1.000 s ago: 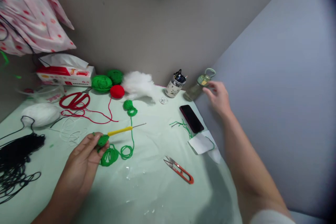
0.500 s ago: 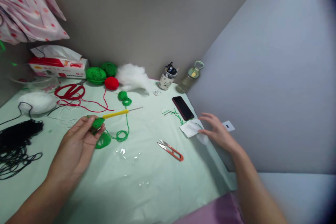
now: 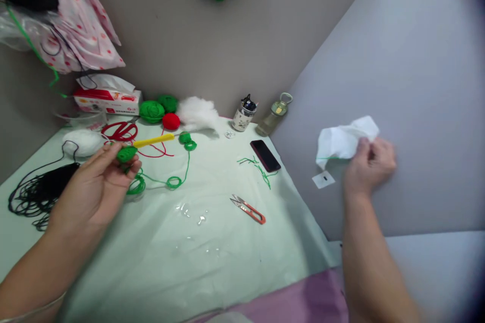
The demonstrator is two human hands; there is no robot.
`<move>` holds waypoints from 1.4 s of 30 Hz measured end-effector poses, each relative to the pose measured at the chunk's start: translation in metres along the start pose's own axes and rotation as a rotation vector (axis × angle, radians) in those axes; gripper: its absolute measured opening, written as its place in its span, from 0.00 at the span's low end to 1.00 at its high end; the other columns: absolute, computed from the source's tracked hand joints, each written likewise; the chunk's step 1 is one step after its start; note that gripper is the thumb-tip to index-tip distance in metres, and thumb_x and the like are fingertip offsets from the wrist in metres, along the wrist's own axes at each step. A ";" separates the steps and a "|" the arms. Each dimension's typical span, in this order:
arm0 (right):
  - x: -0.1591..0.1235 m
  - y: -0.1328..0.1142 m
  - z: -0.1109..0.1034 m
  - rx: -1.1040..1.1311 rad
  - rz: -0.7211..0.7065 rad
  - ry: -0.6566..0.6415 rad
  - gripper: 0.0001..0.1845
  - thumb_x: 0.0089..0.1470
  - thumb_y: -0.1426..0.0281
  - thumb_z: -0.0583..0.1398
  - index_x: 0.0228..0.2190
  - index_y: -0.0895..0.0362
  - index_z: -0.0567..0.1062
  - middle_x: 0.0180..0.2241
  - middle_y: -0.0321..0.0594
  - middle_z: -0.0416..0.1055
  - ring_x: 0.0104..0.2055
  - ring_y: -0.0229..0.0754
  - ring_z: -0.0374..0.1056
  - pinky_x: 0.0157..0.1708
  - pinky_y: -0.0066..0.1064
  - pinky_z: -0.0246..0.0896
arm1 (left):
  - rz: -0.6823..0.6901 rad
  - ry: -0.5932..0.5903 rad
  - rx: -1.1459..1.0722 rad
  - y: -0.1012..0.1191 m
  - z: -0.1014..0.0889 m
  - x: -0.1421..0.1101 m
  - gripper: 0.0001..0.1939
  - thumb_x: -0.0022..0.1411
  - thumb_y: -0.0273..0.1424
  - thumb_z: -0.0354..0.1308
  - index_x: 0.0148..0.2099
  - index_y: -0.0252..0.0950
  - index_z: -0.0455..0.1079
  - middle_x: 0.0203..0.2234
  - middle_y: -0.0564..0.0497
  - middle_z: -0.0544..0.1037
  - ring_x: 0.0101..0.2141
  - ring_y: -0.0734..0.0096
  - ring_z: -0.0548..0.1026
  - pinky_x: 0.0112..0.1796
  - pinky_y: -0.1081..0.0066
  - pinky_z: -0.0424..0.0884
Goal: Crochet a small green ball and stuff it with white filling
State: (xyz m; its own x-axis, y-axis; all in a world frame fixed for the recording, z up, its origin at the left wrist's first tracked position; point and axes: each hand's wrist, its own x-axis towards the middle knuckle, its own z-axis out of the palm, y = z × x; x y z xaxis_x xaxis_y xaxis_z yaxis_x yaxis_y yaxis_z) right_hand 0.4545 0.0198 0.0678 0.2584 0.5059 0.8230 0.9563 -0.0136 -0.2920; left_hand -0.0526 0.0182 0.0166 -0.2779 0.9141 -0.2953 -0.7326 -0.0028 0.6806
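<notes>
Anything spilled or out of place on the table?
Green yarn scraps lie loose by the phone, unlike the wound green balls. Shiny spots left of the orange snips could be drops or glare; can't tell which. No damage visible.

One head-worn camera is looking forward and down from above and between the person's forearms, which are entering from the lower corners. It is viewing the bare left hand (image 3: 94, 181) and bare right hand (image 3: 371, 164) from near, their backs partly toward the lens. Between and below the grips, it is taking in the flat, pale-green cloth-covered table (image 3: 159, 262) at a slant. Beyond the left grip it is facing a smooth grey wall (image 3: 162, 50); behind the right grip, a smooth blue-grey wall (image 3: 417, 70) is slanting away.
</notes>
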 end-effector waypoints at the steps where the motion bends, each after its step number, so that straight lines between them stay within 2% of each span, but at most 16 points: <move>1: 0.003 -0.007 0.000 -0.008 -0.040 -0.028 0.19 0.61 0.57 0.57 0.32 0.57 0.80 0.42 0.54 0.76 0.53 0.55 0.66 0.57 0.52 0.56 | 0.013 0.001 -0.008 0.004 0.002 -0.001 0.17 0.71 0.17 0.48 0.31 0.33 0.70 0.26 0.55 0.75 0.27 0.77 0.74 0.28 0.78 0.76; 4: -0.004 -0.036 0.010 0.009 -0.138 -0.123 0.11 0.58 0.61 0.62 0.36 0.54 0.81 0.43 0.48 0.76 0.54 0.53 0.66 0.62 0.52 0.50 | 0.057 -0.020 -0.029 0.011 0.005 -0.001 0.16 0.71 0.17 0.48 0.32 0.31 0.71 0.28 0.53 0.77 0.28 0.77 0.74 0.28 0.77 0.76; 7: -0.042 -0.083 0.039 0.289 -0.020 -0.112 0.21 0.67 0.59 0.51 0.44 0.59 0.78 0.44 0.52 0.74 0.50 0.50 0.67 0.54 0.47 0.59 | 0.074 -0.051 -0.053 0.011 0.004 0.002 0.16 0.71 0.17 0.48 0.31 0.31 0.71 0.27 0.53 0.77 0.28 0.76 0.75 0.27 0.77 0.76; 10: -0.108 -0.150 0.073 0.443 -0.100 -0.417 0.25 0.69 0.56 0.50 0.36 0.60 0.79 0.34 0.45 0.77 0.35 0.43 0.71 0.38 0.34 0.67 | 0.067 -0.044 -0.077 0.010 0.003 0.005 0.16 0.70 0.17 0.49 0.31 0.31 0.71 0.24 0.55 0.76 0.28 0.76 0.75 0.28 0.76 0.75; 12: -0.160 -0.196 0.081 0.522 -0.186 -0.615 0.27 0.70 0.58 0.48 0.33 0.58 0.80 0.31 0.42 0.79 0.33 0.41 0.73 0.37 0.32 0.69 | 0.063 -0.036 -0.077 0.008 0.003 0.006 0.14 0.69 0.17 0.51 0.32 0.32 0.71 0.25 0.55 0.76 0.27 0.76 0.75 0.29 0.76 0.75; 14: -0.206 -0.231 0.069 0.599 -0.290 -0.783 0.24 0.69 0.57 0.51 0.37 0.57 0.81 0.42 0.45 0.81 0.44 0.43 0.76 0.48 0.35 0.71 | 0.062 -0.034 -0.074 0.008 0.002 0.006 0.13 0.69 0.17 0.52 0.32 0.31 0.71 0.26 0.55 0.77 0.27 0.77 0.75 0.28 0.76 0.74; 16: -0.241 -0.246 0.042 0.722 -0.459 -1.155 0.23 0.69 0.58 0.52 0.54 0.58 0.75 0.61 0.52 0.71 0.65 0.49 0.63 0.65 0.45 0.58 | 0.057 -0.025 -0.075 0.008 0.000 0.006 0.14 0.70 0.17 0.51 0.32 0.31 0.71 0.25 0.56 0.77 0.27 0.77 0.74 0.28 0.76 0.74; 18: -0.259 -0.241 0.014 0.871 -0.553 -1.377 0.23 0.68 0.60 0.55 0.59 0.58 0.71 0.65 0.50 0.67 0.71 0.47 0.56 0.69 0.45 0.52 | 0.054 -0.020 -0.069 0.008 -0.003 0.007 0.15 0.70 0.18 0.50 0.31 0.31 0.71 0.24 0.56 0.76 0.26 0.77 0.74 0.28 0.76 0.74; 21: -0.256 -0.212 -0.002 0.949 -0.372 -1.318 0.14 0.69 0.69 0.54 0.49 0.57 0.77 0.52 0.48 0.77 0.59 0.43 0.70 0.60 0.37 0.65 | 0.044 -0.038 -0.063 0.005 -0.006 0.007 0.15 0.70 0.18 0.51 0.31 0.32 0.70 0.23 0.56 0.76 0.25 0.77 0.75 0.28 0.76 0.74; 25: -0.231 -0.188 0.035 0.636 -0.268 -1.122 0.18 0.63 0.72 0.60 0.54 0.54 0.72 0.56 0.51 0.70 0.55 0.47 0.69 0.52 0.40 0.70 | 0.013 -0.049 -0.062 -0.004 -0.006 0.007 0.15 0.70 0.18 0.51 0.31 0.32 0.71 0.23 0.57 0.76 0.25 0.78 0.75 0.29 0.76 0.74; 28: -0.229 -0.204 0.065 0.542 -0.244 -1.066 0.14 0.59 0.69 0.65 0.48 0.55 0.76 0.52 0.50 0.72 0.56 0.53 0.66 0.56 0.49 0.67 | -0.013 -0.075 -0.042 -0.010 -0.004 0.005 0.14 0.70 0.18 0.51 0.32 0.31 0.72 0.24 0.56 0.77 0.25 0.79 0.75 0.29 0.77 0.74; 30: -0.241 -0.224 0.065 0.535 -0.261 -1.062 0.16 0.62 0.71 0.62 0.51 0.59 0.74 0.56 0.55 0.71 0.59 0.52 0.65 0.59 0.48 0.66 | -0.023 -0.085 -0.032 -0.012 -0.004 0.003 0.14 0.70 0.18 0.52 0.32 0.31 0.72 0.24 0.56 0.76 0.25 0.78 0.75 0.28 0.77 0.74; 33: -0.264 -0.239 0.033 0.589 -0.629 -1.145 0.24 0.68 0.69 0.54 0.63 0.61 0.64 0.67 0.54 0.61 0.71 0.50 0.54 0.69 0.47 0.55 | -0.022 -0.084 -0.030 -0.014 -0.006 0.002 0.14 0.69 0.18 0.52 0.31 0.32 0.72 0.24 0.56 0.76 0.25 0.79 0.75 0.29 0.77 0.75; 35: -0.273 -0.226 0.002 0.570 -0.779 -1.237 0.29 0.70 0.66 0.51 0.68 0.60 0.56 0.71 0.49 0.55 0.75 0.47 0.45 0.72 0.44 0.48 | -0.027 -0.084 -0.026 -0.015 -0.009 0.002 0.13 0.69 0.18 0.53 0.31 0.32 0.71 0.24 0.56 0.77 0.25 0.78 0.75 0.29 0.77 0.75; 38: -0.276 -0.180 -0.036 0.365 -0.679 -1.306 0.34 0.69 0.64 0.54 0.70 0.61 0.51 0.72 0.51 0.51 0.76 0.49 0.43 0.72 0.48 0.49 | -0.036 -0.082 -0.015 -0.015 -0.014 0.002 0.12 0.68 0.18 0.54 0.32 0.32 0.72 0.25 0.56 0.77 0.26 0.78 0.76 0.28 0.76 0.75; 42: -0.280 -0.128 -0.057 0.170 -0.468 -1.178 0.39 0.67 0.72 0.54 0.72 0.57 0.42 0.72 0.54 0.51 0.76 0.51 0.43 0.69 0.54 0.56 | -0.028 -0.077 -0.009 -0.013 -0.019 0.001 0.12 0.68 0.19 0.53 0.32 0.32 0.73 0.25 0.56 0.76 0.26 0.79 0.75 0.28 0.77 0.75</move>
State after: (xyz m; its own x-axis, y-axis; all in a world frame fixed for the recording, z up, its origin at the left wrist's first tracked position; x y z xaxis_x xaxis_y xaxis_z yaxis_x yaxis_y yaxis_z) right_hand 0.2672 -0.1692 -0.0972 -0.4568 0.8888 -0.0383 0.8709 0.4380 -0.2228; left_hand -0.0552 0.0120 -0.0052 -0.2084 0.9425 -0.2612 -0.7450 0.0201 0.6668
